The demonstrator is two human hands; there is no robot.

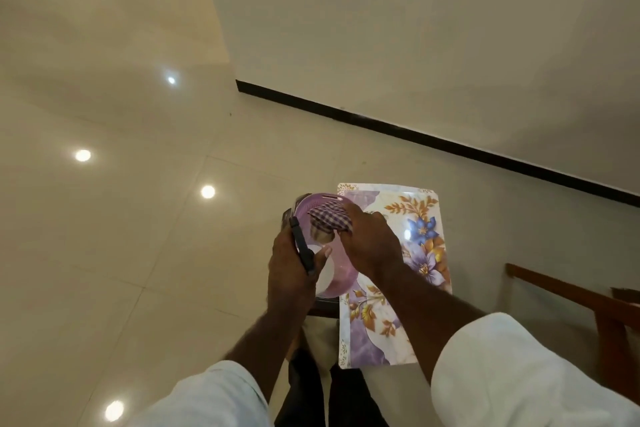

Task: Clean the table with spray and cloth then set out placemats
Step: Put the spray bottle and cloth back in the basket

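A purple plastic basket [313,202] sits on a small dark stool. Inside it lie a purple checked cloth [327,217] and a white spray bottle [325,276] with a dark trigger head [300,243]. My left hand [289,269] grips the bottle around its trigger head at the basket's left side. My right hand [370,243] reaches into the basket from the right, its fingers curled onto the cloth. A floral placemat [419,236] with purple and blue flowers lies beside the basket on the right, partly under my right forearm.
The dark stool [323,309] stands on a glossy cream tile floor [138,218]. A white wall with a dark skirting board [415,130] runs behind it. A brown wooden piece of furniture [571,298] is at the right edge. My legs are just below the stool.
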